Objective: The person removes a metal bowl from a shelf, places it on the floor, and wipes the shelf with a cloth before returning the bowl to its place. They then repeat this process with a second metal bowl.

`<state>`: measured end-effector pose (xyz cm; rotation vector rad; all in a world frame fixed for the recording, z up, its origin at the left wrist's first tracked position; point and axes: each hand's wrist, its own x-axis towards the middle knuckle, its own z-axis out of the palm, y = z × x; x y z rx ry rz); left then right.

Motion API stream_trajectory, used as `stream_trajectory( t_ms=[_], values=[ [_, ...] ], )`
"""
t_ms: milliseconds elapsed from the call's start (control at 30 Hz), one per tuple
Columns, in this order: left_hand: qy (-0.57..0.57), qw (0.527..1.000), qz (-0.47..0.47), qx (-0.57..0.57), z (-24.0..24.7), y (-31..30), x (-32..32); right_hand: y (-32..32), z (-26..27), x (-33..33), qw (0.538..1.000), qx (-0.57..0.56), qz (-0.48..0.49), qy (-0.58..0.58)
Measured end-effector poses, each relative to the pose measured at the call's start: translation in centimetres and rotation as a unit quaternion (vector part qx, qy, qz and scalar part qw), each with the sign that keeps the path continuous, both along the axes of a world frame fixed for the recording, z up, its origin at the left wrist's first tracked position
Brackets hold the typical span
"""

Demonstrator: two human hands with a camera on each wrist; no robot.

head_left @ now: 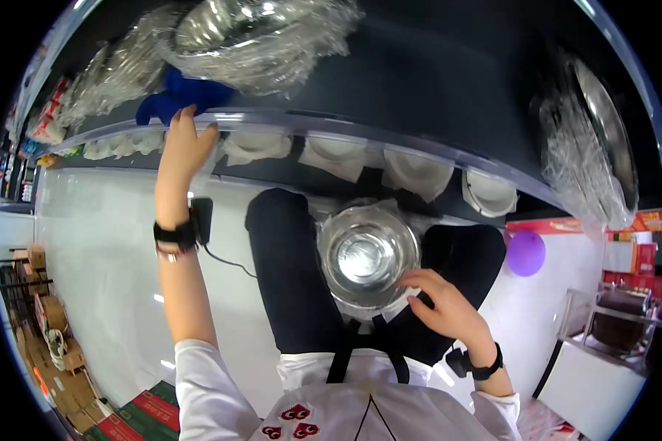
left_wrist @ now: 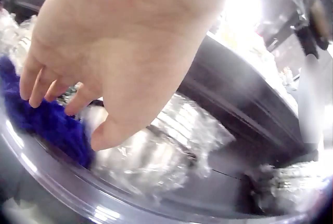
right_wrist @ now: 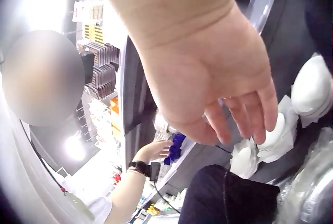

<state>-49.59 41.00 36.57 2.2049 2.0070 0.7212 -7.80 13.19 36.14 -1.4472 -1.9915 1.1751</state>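
Observation:
My left hand (head_left: 187, 148) reaches to the shelf's front lip, fingertips at a fuzzy blue cloth (head_left: 180, 95). In the left wrist view the fingers of that hand (left_wrist: 112, 57) point down over the blue cloth (left_wrist: 49, 128), thumb apart from them. A shiny metal basin (head_left: 365, 257), with clear plastic wrap around it, sits between the person's thighs. Beside its right rim is my right hand (head_left: 446, 305), fingers loosely bent, fingertips overlapping the rim in the head view. The right wrist view shows this hand (right_wrist: 213, 81) with nothing in its fingers.
Plastic-wrapped metalware (head_left: 261, 44) stands on the dark shelf behind the cloth; a large wrapped metal dish (head_left: 607, 132) leans at right. White wrapped bowls (head_left: 417, 170) line the lower shelf under a clear raised lip (head_left: 331, 126). A purple balloon (head_left: 526, 253) is right of the knees.

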Motion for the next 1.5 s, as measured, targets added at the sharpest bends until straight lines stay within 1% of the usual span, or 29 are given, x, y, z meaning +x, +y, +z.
stream_trajectory(
  t_ms=[33,67,133,167,200,233,267,300,367,400,467,500,567,600,633,667,700,733,767,833,900,933,1000,1067,1133,1267,1333,1433,1500],
  values=[
    [0.023,0.997,-0.049,0.058,0.7,-2.4,2.0,0.2,0.0,0.2,0.999,-0.029,-0.012,-0.009],
    [0.023,0.996,-0.067,0.049,0.9,-4.6,4.1,0.5,-0.2,0.5,0.998,-0.054,-0.01,-0.027],
    [-0.035,0.992,-0.115,-0.037,1.7,-8.6,9.0,1.8,0.2,0.2,0.994,-0.091,-0.011,-0.065],
    [-0.039,0.985,-0.162,-0.048,1.7,-10.4,11.3,2.3,-0.6,0.0,0.995,-0.07,-0.009,-0.072],
    [-0.051,0.975,-0.171,-0.131,2.1,-11.8,13.8,3.0,-1.7,-0.4,0.996,-0.048,-0.006,-0.078],
    [-0.034,0.966,-0.213,-0.142,1.4,-12.8,15.8,4.1,-2.7,-1.1,0.993,-0.07,-0.013,-0.099],
    [-0.031,0.949,-0.246,-0.192,0.6,-13.5,17.6,5.0,-4.8,-1.6,0.992,-0.036,-0.009,-0.117],
    [-0.008,0.941,-0.272,-0.201,-1.4,-14.1,19.5,6.1,-7.9,-2.1,0.991,0.0,-0.006,-0.136],
    [0.013,0.9,-0.287,-0.328,-4.9,-13.9,23.2,9.0,-16.8,-3.0,0.988,-0.063,0.031,-0.135],
    [0.024,0.891,-0.281,-0.355,-7.5,-13.5,24.8,9.3,-20.2,-3.3,0.988,-0.067,0.029,-0.133],
    [0.028,0.883,-0.25,-0.396,-12.7,-12.2,26.8,9.7,-24.6,-3.6,0.968,-0.141,-0.083,-0.191],
    [0.019,0.904,-0.216,-0.369,-14.8,-12.4,26.9,9.4,-25.2,-3.3,0.968,-0.142,-0.087,-0.189],
    [-0.003,0.928,-0.165,-0.333,-20.8,-13.4,25.9,8.5,-26.3,-2.2,0.908,-0.271,-0.137,-0.287],
    [-0.016,0.934,-0.148,-0.325,-24.4,-13.7,24.8,8.2,-32.0,-0.7,0.859,-0.373,-0.161,-0.311],
    [-0.019,0.888,-0.079,-0.453,-26.9,-13.3,23.9,6.7,-37.4,1.1,0.844,-0.373,-0.216,-0.319],
    [-0.049,0.912,-0.015,-0.408,-24.1,-14.7,23.7,5.2,-40.6,1.9,0.826,-0.372,-0.27,-0.324],
    [-0.05,0.868,-0.023,-0.494,-29.8,-14.6,21.6,5.6,-38.0,1.5,0.826,-0.372,-0.273,-0.322],
    [0.017,0.843,0.136,-0.52,-29.3,-15.3,22.1,5.8,-32.5,0.7,0.802,-0.377,-0.308,-0.346],
    [0.014,0.854,0.138,-0.502,-30.9,-16.5,21.2,6.1,-29.2,0.2,0.776,-0.381,-0.341,-0.369],
    [0.011,0.864,0.141,-0.484,-32.3,-17.0,20.3,5.4,-32.3,1.6,0.781,-0.382,-0.354,-0.344],
    [-0.041,0.866,0.223,-0.445,-31.6,-16.5,20.2,5.0,-33.4,2.9,0.79,-0.393,-0.351,-0.314],
    [-0.041,0.866,0.222,-0.446,-31.6,-16.5,20.2,4.9,-34.1,3.3,0.789,-0.394,-0.351,-0.315],
    [0.011,0.883,0.266,-0.387,-31.5,-16.5,19.9,4.7,-35.4,3.8,0.756,-0.397,-0.46,-0.244],
    [0.019,0.878,0.254,-0.405,-32.8,-16.6,19.5,4.9,-33.9,4.2,0.769,-0.402,-0.431,-0.247],
    [-0.04,0.83,0.253,-0.496,-33.4,-16.7,19.0,4.8,-33.3,4.2,0.781,-0.407,-0.403,-0.249],
    [-0.046,0.841,0.205,-0.498,-33.7,-17.2,17.4,4.3,-34.5,4.9,0.788,-0.377,-0.415,-0.256],
    [-0.067,0.867,0.169,-0.464,-34.3,-17.2,16.5,4.3,-35.2,5.4,0.794,-0.365,-0.42,-0.245],
    [-0.089,0.875,0.169,-0.445,-35.5,-17.0,15.6,4.3,-36.4,6.1,0.787,-0.356,-0.444,-0.238],
    [-0.119,0.87,0.191,-0.44,-35.3,-16.7,15.7,4.4,-37.4,6.4,0.757,-0.371,-0.498,-0.2]
  ],
)
